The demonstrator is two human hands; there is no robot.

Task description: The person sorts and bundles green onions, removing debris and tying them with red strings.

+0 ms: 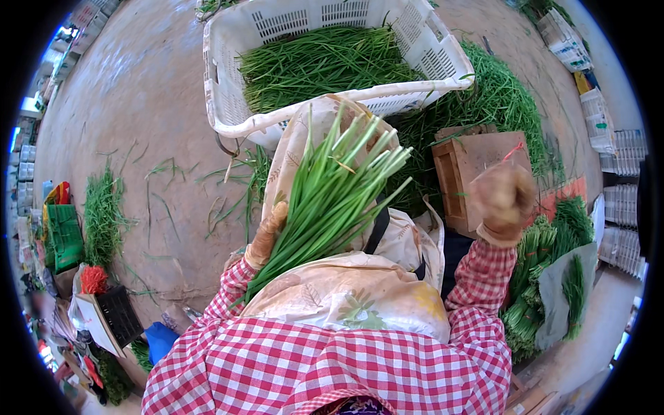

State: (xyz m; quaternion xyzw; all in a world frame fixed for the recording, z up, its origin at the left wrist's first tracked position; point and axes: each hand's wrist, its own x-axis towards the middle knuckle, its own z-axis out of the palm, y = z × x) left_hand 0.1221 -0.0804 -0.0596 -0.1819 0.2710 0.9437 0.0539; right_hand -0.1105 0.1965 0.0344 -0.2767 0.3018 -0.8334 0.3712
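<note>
The left hand [267, 236] is closed around the lower part of a bundle of long green stalks [328, 194], which slants up and rightward from its fingers above the stained apron [332, 287], most of those fingers hidden by the greens. Well to the right of that grip, the right hand [505, 197] is blurred, so I cannot tell whether its fingers are together or apart; a thin red strip [512, 151] shows just beyond them and a wooden box [451, 183] just to their left. Beyond the left fingers stands a white crate [277, 120] of cut greens [325, 62].
</note>
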